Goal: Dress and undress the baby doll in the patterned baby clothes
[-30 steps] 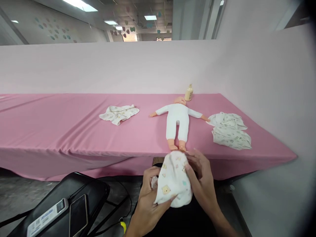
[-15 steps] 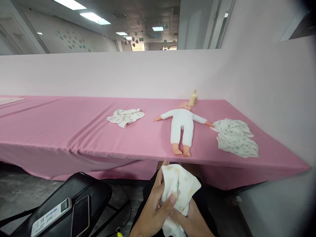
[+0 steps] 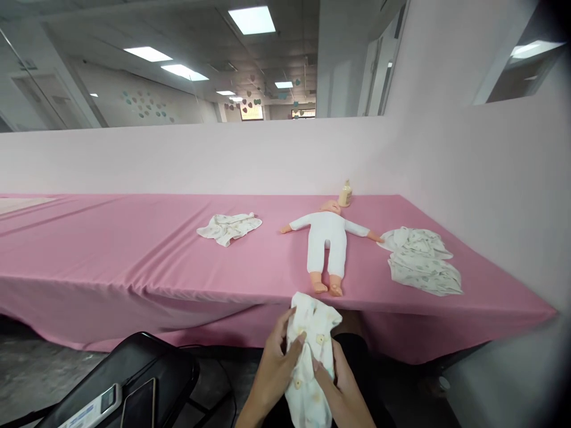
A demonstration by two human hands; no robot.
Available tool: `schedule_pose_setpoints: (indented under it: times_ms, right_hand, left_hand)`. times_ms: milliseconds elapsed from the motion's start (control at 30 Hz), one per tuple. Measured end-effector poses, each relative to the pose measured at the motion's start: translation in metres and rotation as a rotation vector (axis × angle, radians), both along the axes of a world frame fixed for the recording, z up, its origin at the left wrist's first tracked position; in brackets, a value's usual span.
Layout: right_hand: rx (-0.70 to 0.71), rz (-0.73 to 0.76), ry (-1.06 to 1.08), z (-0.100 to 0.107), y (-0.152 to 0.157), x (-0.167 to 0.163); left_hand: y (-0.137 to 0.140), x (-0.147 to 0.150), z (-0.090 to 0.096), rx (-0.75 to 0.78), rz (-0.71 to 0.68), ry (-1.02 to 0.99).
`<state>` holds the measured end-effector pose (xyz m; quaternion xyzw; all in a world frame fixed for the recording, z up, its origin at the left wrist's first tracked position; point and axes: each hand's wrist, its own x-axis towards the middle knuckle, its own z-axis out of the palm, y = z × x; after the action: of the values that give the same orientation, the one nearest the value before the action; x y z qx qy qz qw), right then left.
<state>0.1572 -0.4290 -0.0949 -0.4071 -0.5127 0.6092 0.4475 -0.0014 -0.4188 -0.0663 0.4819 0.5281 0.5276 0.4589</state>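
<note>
A small white cloth with a pale yellow print point(image 3: 310, 339) is held up in front of the table edge, over my lap. My left hand point(image 3: 277, 362) grips its left side, thumb lying across the front. On the other side my right hand point(image 3: 341, 383) pinches it, the thumb on top. Whether the cloth is a garment I cannot tell. Just beyond it, a baby doll point(image 3: 328, 244) in a white suit lies on its back, arms spread and feet towards me.
The table wears a pink cloth point(image 3: 147, 249). A crumpled printed cloth point(image 3: 229, 228) lies left of the doll, patterned white fabric point(image 3: 422, 261) to its right. Behind its head stands a pump bottle point(image 3: 345, 195). At lower left a black chair point(image 3: 165, 368) carries a phone point(image 3: 139, 407) and a white device point(image 3: 96, 410).
My view has tilted up slightly. Both hands have shifted their hold on the cloth, which now stands more upright and narrower; my right thumb now shows on its front.
</note>
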Motion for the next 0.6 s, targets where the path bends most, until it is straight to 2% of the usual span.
schedule_pose_setpoints:
  times_ms: [100,200,267,300,333,367,433,600]
  right_hand:
    - [-0.028,0.04,0.042,0.005,-0.003,-0.002]
    - [-0.034,0.101,0.01,0.011,-0.005,0.0]
    - [-0.018,0.129,-0.004,0.016,-0.005,0.003]
    - [-0.014,0.132,-0.009,0.018,-0.005,0.004]
    - [-0.013,0.135,-0.014,0.02,-0.005,0.005]
    - [-0.015,0.138,-0.02,0.022,-0.005,0.005]
    - [-0.026,0.147,-0.034,0.024,-0.004,0.006]
    - [-0.011,0.146,-0.073,0.015,0.0,0.005]
  left_hand:
    - [0.026,-0.029,0.011,0.062,0.285,-0.061]
    - [0.075,-0.078,0.024,0.234,0.612,-0.147]
    - [0.113,-0.114,0.027,0.373,0.846,-0.048]
    - [0.13,-0.131,0.027,0.36,0.951,0.041]
    - [0.144,-0.146,0.025,0.268,1.037,0.165]
    - [0.156,-0.157,0.023,0.128,1.091,0.341]
    - [0.169,-0.171,0.018,0.035,1.085,0.452]
    - [0.164,-0.168,0.004,-0.032,1.146,0.692]
